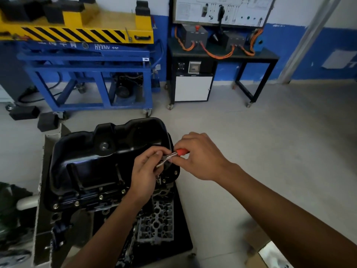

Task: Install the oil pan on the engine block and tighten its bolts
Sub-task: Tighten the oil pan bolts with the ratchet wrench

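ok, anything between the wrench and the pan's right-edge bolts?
Nothing visible. Right hand and left hand hold the wrench over the oil pan flange; a flange bolt there sits exposed, though the left hand hides the tool's tip.

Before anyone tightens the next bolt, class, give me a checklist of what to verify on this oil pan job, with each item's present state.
1. The oil pan lies on the engine block: ok.
2. The bolts are in place along the near flange: ok, several heads show.
3. The right hand grips the handle of the red-handled tool: ok.
4. The left hand steadies the tool's metal end: ok, its fingers pinch the end.
5. The tool is seated on a bolt head: cannot tell, the left hand hides the tip.
6. The fitted bolts are tight: cannot tell.
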Demonstrator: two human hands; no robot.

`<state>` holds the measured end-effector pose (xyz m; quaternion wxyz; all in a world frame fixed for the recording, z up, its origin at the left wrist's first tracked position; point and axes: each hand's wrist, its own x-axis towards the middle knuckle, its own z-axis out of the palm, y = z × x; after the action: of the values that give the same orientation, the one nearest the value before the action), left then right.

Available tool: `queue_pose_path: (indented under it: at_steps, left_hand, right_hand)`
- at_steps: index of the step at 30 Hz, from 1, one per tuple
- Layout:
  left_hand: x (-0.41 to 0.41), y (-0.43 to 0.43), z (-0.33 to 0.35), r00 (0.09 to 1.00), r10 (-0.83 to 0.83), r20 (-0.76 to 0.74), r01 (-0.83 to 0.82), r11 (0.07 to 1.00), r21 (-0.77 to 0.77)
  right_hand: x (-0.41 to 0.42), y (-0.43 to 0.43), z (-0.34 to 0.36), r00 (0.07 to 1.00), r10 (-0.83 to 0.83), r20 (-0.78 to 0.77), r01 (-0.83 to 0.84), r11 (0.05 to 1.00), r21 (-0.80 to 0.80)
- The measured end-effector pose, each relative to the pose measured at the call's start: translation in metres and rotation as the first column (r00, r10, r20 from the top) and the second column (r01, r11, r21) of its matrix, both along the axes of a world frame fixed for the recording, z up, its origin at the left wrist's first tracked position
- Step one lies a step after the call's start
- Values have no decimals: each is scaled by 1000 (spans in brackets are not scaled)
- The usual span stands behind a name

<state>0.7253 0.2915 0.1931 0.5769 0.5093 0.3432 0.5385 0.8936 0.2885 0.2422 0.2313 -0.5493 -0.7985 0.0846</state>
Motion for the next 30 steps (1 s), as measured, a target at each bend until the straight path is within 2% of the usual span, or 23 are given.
queue_pose_path:
  at_steps: [12, 16, 20, 23, 26, 30]
  left_hand:
    - [32, -2, -7, 971, 237, 16, -237, 971, -9]
    - [42, -7, -11, 951, 307, 42, -307, 952, -16]
    - [56, -12, -15, 928, 371, 18, -372, 928, 2]
    - [60, -5, -13, 905, 423, 41, -423, 906, -20]
    - [63, 1, -15, 892, 449, 57, -449, 893, -4]
    - [62, 4, -18, 889, 459, 11, -459, 888, 19]
  right_hand:
    - [25, 38, -6, 965, 260, -36, -258, 965, 57]
    - [26, 50, -6, 948, 319, 4, -319, 946, 49]
    - [27, 64, -4, 928, 358, 108, -359, 933, -8]
    - [29, 63, -7, 932, 351, 96, -352, 936, -7]
    - [36, 49, -13, 957, 275, 94, -282, 956, 83]
    - [39, 38, -12, 960, 222, 169, -236, 970, 65]
